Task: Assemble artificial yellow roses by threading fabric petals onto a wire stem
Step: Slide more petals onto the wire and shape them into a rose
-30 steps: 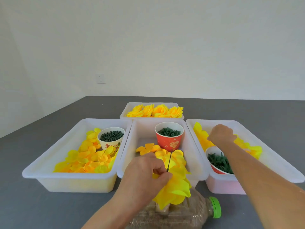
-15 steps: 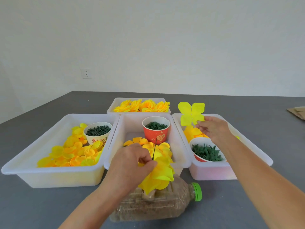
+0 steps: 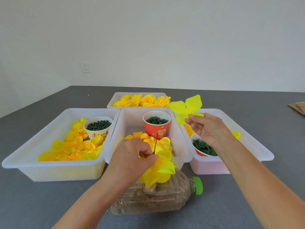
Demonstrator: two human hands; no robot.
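My left hand (image 3: 132,157) grips a half-built yellow rose (image 3: 160,169) above a bottle lying on its side. A thin dark wire stem (image 3: 156,142) sticks up out of the petals beside my thumb. My right hand (image 3: 208,128) pinches a flat four-lobed yellow petal piece (image 3: 186,108) and holds it in the air over the right bin, up and to the right of the wire tip. The lower part of the stem is hidden by the petals and my fingers.
Three white bins stand side by side: the left bin (image 3: 33,164) with loose petals and a cup of green parts (image 3: 98,128), the middle bin (image 3: 115,138) with a red cup (image 3: 156,124), the right bin (image 3: 257,151). Finished roses (image 3: 143,100) fill a far bin. A sand-filled bottle (image 3: 158,199) lies in front.
My right hand has lifted a petal piece out of the right bin and carried it up and leftward. My left hand keeps its grip on the rose.
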